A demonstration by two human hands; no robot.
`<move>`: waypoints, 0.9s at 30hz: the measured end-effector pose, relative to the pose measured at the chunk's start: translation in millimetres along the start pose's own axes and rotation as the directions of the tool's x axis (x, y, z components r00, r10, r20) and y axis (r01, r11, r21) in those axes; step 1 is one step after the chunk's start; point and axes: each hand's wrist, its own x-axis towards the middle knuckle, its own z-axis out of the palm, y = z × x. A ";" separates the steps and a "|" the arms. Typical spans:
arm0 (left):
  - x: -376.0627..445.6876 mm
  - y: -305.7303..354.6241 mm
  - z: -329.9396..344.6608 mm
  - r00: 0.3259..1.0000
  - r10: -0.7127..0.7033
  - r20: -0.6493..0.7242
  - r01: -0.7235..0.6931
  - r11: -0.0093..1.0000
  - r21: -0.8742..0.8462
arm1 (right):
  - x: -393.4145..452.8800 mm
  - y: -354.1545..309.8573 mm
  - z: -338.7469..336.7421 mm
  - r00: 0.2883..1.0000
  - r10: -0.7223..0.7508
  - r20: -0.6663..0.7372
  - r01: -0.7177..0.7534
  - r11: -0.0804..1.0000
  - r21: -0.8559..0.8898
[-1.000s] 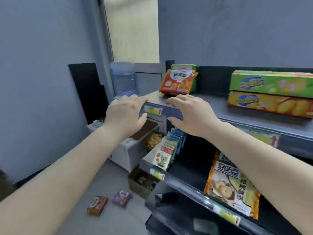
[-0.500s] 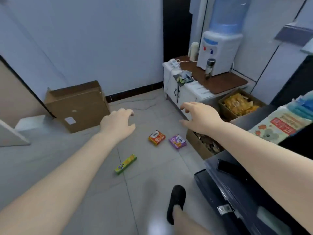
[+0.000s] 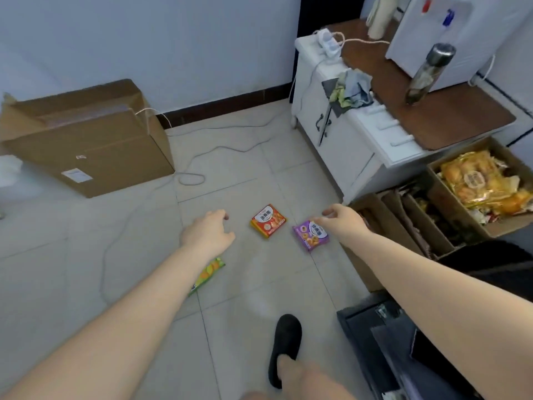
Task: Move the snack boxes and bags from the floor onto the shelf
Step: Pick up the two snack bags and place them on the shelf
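Observation:
Three snack boxes lie on the tiled floor. An orange box [image 3: 268,221] sits between my hands. A purple box [image 3: 311,234] lies to its right, and the fingertips of my right hand [image 3: 340,220] hover at its upper right corner, fingers apart and curled; whether they touch it is unclear. A long green box [image 3: 208,275] lies partly hidden under my left forearm. My left hand [image 3: 208,234] is empty with loose fingers, left of the orange box. The dark shelf base [image 3: 375,336] shows at the lower right.
A large cardboard box [image 3: 86,142] stands at the left wall, with a cable [image 3: 202,151] trailing over the floor. A white cabinet [image 3: 346,134] with a bottle and water dispenser is at right, open cartons of snacks [image 3: 476,192] beside it. My black shoe [image 3: 284,347] is below.
My view swung from the shelf down to the floor. Both hands dropped and reached toward the boxes; the right hand now sits at the purple box.

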 end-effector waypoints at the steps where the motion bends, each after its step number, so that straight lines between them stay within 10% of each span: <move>1: 26.1 8.1 9.5 0.999 0.023 0.042 -0.024 0.999 0.040 | 26.6 2.5 4.7 0.999 0.040 0.013 -0.041 0.999 0.036; 13: 293.8 -0.5 236.5 0.934 0.039 0.354 -0.104 0.981 0.165 | 290.3 123.5 179.8 0.838 0.530 0.131 -0.523 0.709 0.473; 22: 463.9 -29.4 446.6 0.878 -0.086 0.470 0.216 0.949 -0.231 | 478.0 271.4 319.8 0.677 0.734 0.042 -0.547 0.465 0.696; 27: 528.6 -8.8 512.8 0.812 -0.184 0.553 0.495 0.718 -0.489 | 549.7 326.6 344.8 0.586 0.809 -0.043 -0.574 0.452 0.682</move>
